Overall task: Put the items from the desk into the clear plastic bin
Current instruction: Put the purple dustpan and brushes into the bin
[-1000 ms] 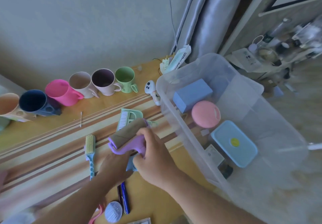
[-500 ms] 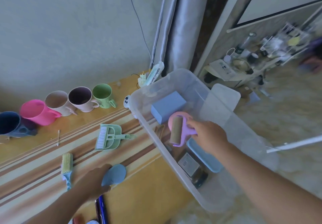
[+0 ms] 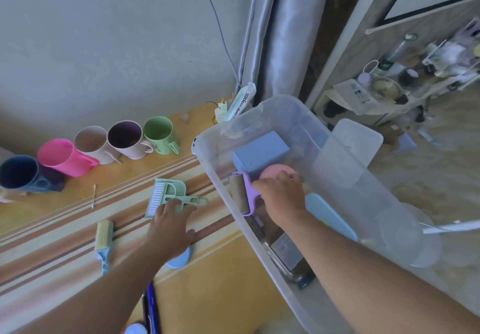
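The clear plastic bin [image 3: 345,170] stands off the desk's right end. My right hand [image 3: 281,197] is inside it, shut on the handle of a purple lint roller [image 3: 245,193] that lies against the bin's near wall. A blue box [image 3: 259,152], a pink round case [image 3: 276,171] and a light blue lidded box [image 3: 330,215] lie in the bin too. My left hand [image 3: 170,227] is spread over the desk, fingertips touching the green mini dustpan and brush [image 3: 168,194]. A blue oval item [image 3: 180,258] peeks out under that hand's wrist.
A row of mugs runs along the wall: dark blue [image 3: 23,174], pink [image 3: 62,156], beige [image 3: 93,143], mauve [image 3: 127,137], green [image 3: 159,133]. A small brush [image 3: 104,240], a cotton swab [image 3: 94,195], pens [image 3: 150,305] and a wipes pack [image 3: 240,102] are on the desk.
My right hand lowered the purple lint roller deeper into the bin, beside its near wall. My left hand let go of the blue oval item and moved forward onto the green dustpan.
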The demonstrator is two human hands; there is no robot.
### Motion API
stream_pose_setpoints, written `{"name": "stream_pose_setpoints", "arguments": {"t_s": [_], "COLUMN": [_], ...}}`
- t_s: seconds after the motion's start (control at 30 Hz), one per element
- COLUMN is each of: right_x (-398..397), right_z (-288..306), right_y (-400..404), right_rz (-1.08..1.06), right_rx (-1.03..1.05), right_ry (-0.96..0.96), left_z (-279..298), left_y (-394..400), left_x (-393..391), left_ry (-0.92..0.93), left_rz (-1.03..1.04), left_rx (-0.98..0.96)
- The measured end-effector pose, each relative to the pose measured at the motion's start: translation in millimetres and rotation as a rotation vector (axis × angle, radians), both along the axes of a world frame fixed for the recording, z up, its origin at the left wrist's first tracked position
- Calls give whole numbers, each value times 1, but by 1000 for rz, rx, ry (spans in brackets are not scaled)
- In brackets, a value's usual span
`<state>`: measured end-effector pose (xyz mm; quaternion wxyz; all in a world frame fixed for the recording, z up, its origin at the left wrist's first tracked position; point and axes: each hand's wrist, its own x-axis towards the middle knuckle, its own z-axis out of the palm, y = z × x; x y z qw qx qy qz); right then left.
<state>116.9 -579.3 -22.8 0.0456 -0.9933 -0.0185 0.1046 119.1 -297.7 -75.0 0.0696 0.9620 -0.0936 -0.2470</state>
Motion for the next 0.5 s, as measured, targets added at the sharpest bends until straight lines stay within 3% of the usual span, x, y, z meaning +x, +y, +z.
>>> {"name": "stream_pose_setpoints", "arguments": {"t_s": [0.1, 0.27, 0.37, 0.5], "right_x": [21, 56, 57, 42], "right_z": [-7, -10, -24, -23], "right_y": [12, 27, 20, 12], "right_rz": [82, 122, 135, 116], "right_rx": [-33, -65, 109, 331], "right_ry": [-134, -50, -68, -304], "left_z": [1, 5, -5, -18], "left_y": [-27, -46, -43, -25], "left_x": [16, 30, 35, 30], "left_ry": [-12, -7, -15, -58], "left_rz": [-26, -137, -228, -236], "left_rx": [20, 127, 215, 183]}}
